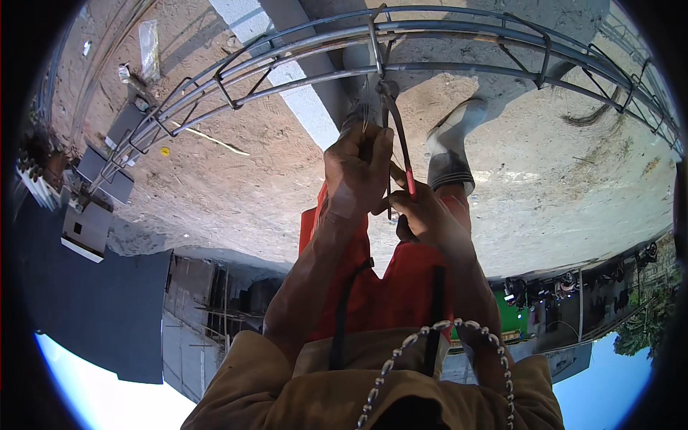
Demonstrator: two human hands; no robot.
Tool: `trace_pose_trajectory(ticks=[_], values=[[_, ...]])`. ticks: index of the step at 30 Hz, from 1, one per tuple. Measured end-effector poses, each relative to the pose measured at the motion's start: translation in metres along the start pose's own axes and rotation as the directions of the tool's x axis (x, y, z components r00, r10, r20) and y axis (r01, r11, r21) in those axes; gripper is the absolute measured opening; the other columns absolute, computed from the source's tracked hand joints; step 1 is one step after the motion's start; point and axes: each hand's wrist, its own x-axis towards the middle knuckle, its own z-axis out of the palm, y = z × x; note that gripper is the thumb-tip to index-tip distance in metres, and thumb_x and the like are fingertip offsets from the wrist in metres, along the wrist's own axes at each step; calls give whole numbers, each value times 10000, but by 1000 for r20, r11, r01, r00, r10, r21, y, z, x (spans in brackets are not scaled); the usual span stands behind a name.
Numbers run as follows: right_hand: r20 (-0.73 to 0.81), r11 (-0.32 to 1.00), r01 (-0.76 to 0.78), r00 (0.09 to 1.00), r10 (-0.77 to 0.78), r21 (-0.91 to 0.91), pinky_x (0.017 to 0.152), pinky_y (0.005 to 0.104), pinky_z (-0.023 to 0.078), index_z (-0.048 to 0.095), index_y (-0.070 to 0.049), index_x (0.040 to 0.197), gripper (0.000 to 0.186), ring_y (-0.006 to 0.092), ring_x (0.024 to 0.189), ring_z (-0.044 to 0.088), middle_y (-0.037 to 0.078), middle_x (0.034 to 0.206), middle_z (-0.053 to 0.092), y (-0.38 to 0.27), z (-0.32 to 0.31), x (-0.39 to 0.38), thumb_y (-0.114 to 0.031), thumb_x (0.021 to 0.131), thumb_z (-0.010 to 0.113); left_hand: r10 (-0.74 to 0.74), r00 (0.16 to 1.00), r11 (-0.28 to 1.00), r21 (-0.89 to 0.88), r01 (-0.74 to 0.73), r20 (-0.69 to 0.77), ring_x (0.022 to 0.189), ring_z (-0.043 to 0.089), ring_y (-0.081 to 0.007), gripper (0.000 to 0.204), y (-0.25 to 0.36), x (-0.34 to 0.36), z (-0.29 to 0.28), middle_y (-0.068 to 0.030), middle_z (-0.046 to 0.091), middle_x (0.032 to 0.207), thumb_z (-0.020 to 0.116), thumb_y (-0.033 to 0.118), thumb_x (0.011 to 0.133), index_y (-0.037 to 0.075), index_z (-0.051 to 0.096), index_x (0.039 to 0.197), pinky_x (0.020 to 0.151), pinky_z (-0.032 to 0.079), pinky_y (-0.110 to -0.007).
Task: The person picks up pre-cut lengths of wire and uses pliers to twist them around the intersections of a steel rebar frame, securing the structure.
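Note:
My left hand [356,161] is closed round thin wire pieces [365,115] whose ends point up toward the steel rebar cage [459,67] arched across the top of the view. My right hand [423,218], lower and to the right, grips long metal pincers [402,143] with a red grip on one handle; their head meets the cage's lower bar at the middle. My left hand is beside the pincers' shafts. Some of the fingers of each hand are hidden.
A pale concrete beam [301,100] runs under the cage beside my legs and boots [455,136]. Dusty ground [559,179] carries a loose wire coil [595,118] at right and grey blocks [129,129] at left. Buildings and parked motorbikes [559,287] show along the rim.

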Motion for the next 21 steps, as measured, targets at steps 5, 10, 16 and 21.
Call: trace_pose_trajectory(ticks=[5,10,16,21], values=[[77,896,-405,914,398,184,346,219,369,546,17,1054,256,88,479,558,123,896,577,-39,-2,15,-17,822,442,105,994,992,-70,-102,42,476,594,-90,188,-18,-5,-5,-45,594,552,572,155,879,11,554,759,414,410,-236],[170,777,-373,927,334,507,338,208,353,454,-24,1214,340,94,457,543,63,842,565,-56,-1,14,-82,879,465,15,999,994,-109,-11,37,448,530,-83,168,-30,-2,-7,-40,557,531,579,136,862,21,559,741,426,393,-261],[293,580,-563,817,496,589,327,210,330,396,-41,1263,387,95,438,514,69,865,586,-73,3,16,-118,894,486,83,996,995,53,-84,18,439,451,-99,142,-33,-1,-11,-52,521,523,595,130,836,38,556,735,437,372,-284],[326,540,-526,844,425,657,335,203,332,419,-36,1240,359,102,444,521,70,899,597,-80,-1,23,-136,901,481,136,990,987,77,-139,44,437,457,-114,140,-41,0,-14,-56,521,528,588,120,836,37,553,729,443,378,-292]])
